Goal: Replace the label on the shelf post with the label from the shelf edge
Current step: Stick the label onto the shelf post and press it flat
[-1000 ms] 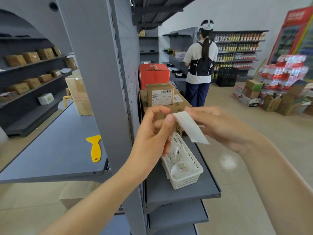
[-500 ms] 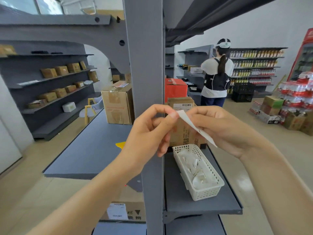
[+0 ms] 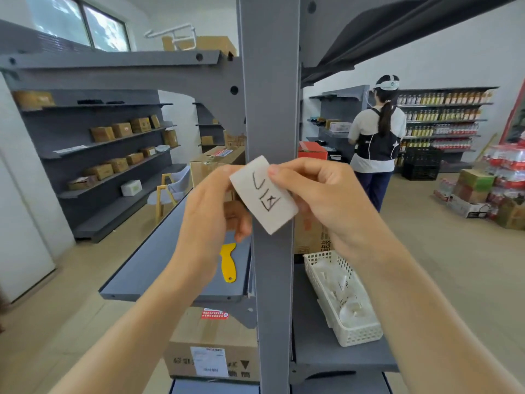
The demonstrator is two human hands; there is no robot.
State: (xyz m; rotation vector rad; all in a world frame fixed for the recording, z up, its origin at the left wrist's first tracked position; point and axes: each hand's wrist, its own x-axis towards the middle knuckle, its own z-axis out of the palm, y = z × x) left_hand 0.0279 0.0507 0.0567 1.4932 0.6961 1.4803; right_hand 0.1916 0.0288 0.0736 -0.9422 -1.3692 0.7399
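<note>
While both hands pinch the white label (image 3: 262, 194) — left hand (image 3: 211, 207) at its left edge, right hand (image 3: 318, 194) at its top — it hangs tilted before the shelf post (image 3: 271, 109). The post's visible face seems bare, so I judge pressing on remains — the yellow scraper (image 3: 228, 261) lies on the shelf behind.

— What's lying on that near left shelf?
— A yellow plastic scraper (image 3: 228, 261). On the right one, a white slotted basket (image 3: 358, 334) beside a cardboard box (image 3: 309, 240).
— And far right?
— A person (image 3: 376, 143) facing bottle shelves (image 3: 443, 120).
</note>
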